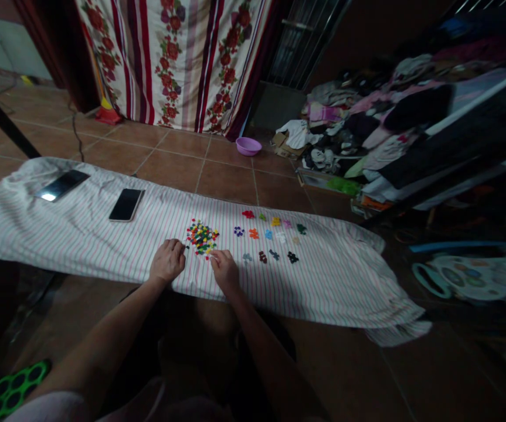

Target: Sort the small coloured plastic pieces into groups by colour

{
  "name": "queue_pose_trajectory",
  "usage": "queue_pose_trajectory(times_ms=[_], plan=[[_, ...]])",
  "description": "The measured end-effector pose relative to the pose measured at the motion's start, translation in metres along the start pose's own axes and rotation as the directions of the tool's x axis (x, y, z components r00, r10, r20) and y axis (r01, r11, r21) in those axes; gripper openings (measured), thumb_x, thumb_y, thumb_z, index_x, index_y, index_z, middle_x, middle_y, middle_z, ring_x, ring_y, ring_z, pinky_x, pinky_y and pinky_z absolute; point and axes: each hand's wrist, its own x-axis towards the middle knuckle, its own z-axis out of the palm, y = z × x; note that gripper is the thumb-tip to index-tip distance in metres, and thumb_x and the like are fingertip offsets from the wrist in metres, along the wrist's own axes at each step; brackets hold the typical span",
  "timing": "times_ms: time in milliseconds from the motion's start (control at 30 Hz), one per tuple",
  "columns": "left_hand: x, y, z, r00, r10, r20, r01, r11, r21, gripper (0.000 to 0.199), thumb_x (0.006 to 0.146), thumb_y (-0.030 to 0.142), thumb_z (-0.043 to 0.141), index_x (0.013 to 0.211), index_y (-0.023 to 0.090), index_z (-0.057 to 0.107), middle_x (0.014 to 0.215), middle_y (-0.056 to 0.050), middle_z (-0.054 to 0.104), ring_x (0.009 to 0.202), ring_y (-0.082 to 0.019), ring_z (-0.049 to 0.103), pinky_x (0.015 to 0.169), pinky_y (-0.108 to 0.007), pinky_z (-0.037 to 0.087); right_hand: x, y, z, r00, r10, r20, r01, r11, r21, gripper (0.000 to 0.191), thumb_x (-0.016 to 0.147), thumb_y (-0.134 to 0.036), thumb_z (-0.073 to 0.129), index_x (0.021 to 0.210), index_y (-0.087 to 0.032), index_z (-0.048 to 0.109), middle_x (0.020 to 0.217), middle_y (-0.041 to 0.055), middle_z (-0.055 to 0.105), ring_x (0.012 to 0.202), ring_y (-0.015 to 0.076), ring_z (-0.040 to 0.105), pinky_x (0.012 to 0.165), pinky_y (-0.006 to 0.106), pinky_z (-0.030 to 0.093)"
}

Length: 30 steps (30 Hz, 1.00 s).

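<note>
A mixed pile of small coloured pieces point(202, 235) lies on the striped cloth point(323, 287). At the pile's lower left is my left hand point(167, 261), fingers bent and close together; what they hold, if anything, is too small to tell. My right hand point(225, 269) touches the pile's lower right edge with thumb and forefinger pinched, and any piece between them cannot be made out. Right of the pile, small groups sorted by colour sit in rows, among them red point(248, 214), orange point(253, 234), yellow point(276, 221), brown point(262, 257) and black point(292, 257).
A phone point(126, 205) and a dark, shiny flat device point(63, 185) lie on the cloth to the left. Beyond it, a purple basin point(248, 146) stands on the tiled floor before a floral curtain point(173, 64). Heaped clothes point(367, 117) fill the right background.
</note>
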Motion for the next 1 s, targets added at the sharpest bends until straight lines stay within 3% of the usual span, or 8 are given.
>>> queue_pose_trajectory(times_ms=[167, 367, 600, 1000], plan=[[-0.001, 0.0, 0.001, 1.0, 0.002, 0.005, -0.002, 1.0, 0.001, 0.017, 0.081, 0.016, 0.045, 0.09, 0.017, 0.059, 0.09, -0.01, 0.058, 0.088, -0.024, 0.049, 0.083, -0.04, 0.045, 0.0, -0.012, 0.004, 1.0, -0.004, 0.022, 0.007, 0.995, -0.097, 0.021, 0.09, -0.025, 0.052, 0.103, -0.025, 0.069, 0.095, 0.0017, 0.065, 0.085, 0.0136, 0.061, 0.073, 0.022, 0.045], [-0.001, 0.0, 0.001, 1.0, -0.002, -0.001, 0.002, 1.0, 0.008, 0.016, 0.08, 0.016, 0.045, 0.089, 0.017, 0.058, 0.089, -0.01, 0.058, 0.087, -0.025, 0.049, 0.081, -0.04, 0.045, -0.002, -0.025, 0.006, 1.0, -0.005, 0.023, 0.01, 0.972, -0.234, 0.017, 0.089, -0.024, 0.054, 0.101, -0.023, 0.066, 0.094, 0.0021, 0.067, 0.093, 0.0163, 0.059, 0.081, 0.025, 0.042], [0.0, 0.0, 0.0, 1.0, -0.004, 0.0, 0.004, 1.0, 0.003, 0.016, 0.081, 0.017, 0.044, 0.089, 0.018, 0.058, 0.089, -0.01, 0.058, 0.087, -0.025, 0.049, 0.081, -0.041, 0.045, -0.003, -0.028, 0.008, 1.0, 0.011, 0.012, -0.008, 0.969, -0.245, 0.014, 0.087, -0.018, 0.052, 0.098, -0.021, 0.061, 0.093, 0.0023, 0.066, 0.092, 0.0165, 0.058, 0.082, 0.026, 0.041], [0.0, 0.001, -0.002, 1.0, -0.021, -0.002, 0.021, 1.0, -0.02, 0.016, 0.08, 0.016, 0.045, 0.089, 0.019, 0.058, 0.089, -0.009, 0.057, 0.088, -0.024, 0.051, 0.082, -0.04, 0.045, -0.001, -0.026, 0.009, 0.999, 0.028, 0.018, -0.023, 0.974, -0.224, 0.015, 0.087, -0.022, 0.052, 0.1, -0.023, 0.06, 0.091, 0.004, 0.065, 0.092, 0.0189, 0.058, 0.082, 0.028, 0.042]])
